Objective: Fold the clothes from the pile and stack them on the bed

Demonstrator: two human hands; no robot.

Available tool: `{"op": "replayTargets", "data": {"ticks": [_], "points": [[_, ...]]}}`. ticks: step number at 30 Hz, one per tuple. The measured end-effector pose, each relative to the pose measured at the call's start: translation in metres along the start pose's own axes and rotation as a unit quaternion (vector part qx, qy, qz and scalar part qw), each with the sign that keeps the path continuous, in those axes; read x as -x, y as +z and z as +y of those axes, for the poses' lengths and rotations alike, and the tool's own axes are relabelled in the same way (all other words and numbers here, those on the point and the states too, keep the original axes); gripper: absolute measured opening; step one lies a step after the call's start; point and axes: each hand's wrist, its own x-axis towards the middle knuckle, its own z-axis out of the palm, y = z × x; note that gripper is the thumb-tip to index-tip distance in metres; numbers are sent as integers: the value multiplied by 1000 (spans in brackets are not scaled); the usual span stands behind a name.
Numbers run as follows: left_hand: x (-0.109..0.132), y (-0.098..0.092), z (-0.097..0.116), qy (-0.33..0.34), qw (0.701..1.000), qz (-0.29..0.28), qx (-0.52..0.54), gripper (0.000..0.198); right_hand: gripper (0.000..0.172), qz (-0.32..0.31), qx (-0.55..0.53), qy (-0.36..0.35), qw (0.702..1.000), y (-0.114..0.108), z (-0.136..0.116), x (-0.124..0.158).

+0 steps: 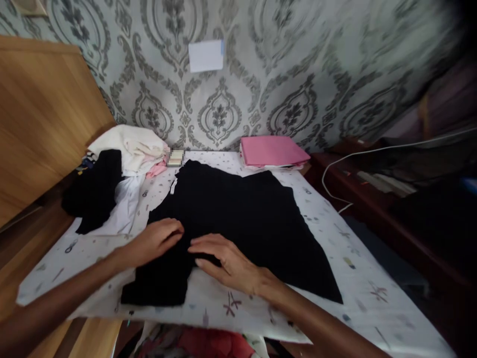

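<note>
A black shirt [231, 204] lies spread on the white patterned cloth [357, 293], its neck side toward the left. One sleeve reaches down to the near edge, and a small white tag [173, 186] shows at the upper left. My left hand [158, 241] rests over the shirt near the base of that sleeve, fingers loosely bent and thumb apart. Beside it, my right hand [223, 261] lies on the shirt's near edge, fingers stretched and thumb spread. Neither hand shows fabric pinched in it.
At the left are crumpled clothes: a black garment [99, 191], a white one [128, 204] and a cream one [130, 144]. A pink folder-like stack [274, 150] sits at the back. A wooden panel [48, 114] stands left; a white cable [328, 171] hangs right.
</note>
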Motion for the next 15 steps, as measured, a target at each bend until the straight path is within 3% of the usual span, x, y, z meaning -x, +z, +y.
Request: {"op": "replayTargets", "data": {"ticks": [1, 3, 6, 8, 10, 12, 15], "points": [[-4, 12, 3, 14, 999, 44, 0, 37, 38, 27, 65, 31, 997, -4, 9, 4], [-7, 34, -3, 37, 996, 72, -35, 47, 46, 50, 184, 76, 979, -9, 29, 17], [3, 54, -35, -2, 991, 79, -110, 56, 47, 62, 276, 97, 954, -16, 58, 51], [13, 55, -64, -38, 984, 117, -131, 53, 43, 97, 299, 107, 943, -25, 73, 76], [15, 46, -86, -46, 977, 162, -127, 46, 37, 154, 304, 129, 931, -43, 84, 93], [-2, 25, -97, -40, 973, 197, -109, 41, 33, 213, 295, 147, 920, -72, 97, 94], [-67, -18, -94, -33, 971, 217, -94, 42, 32, 263, 301, 169, 901, -130, 124, 64]]}}
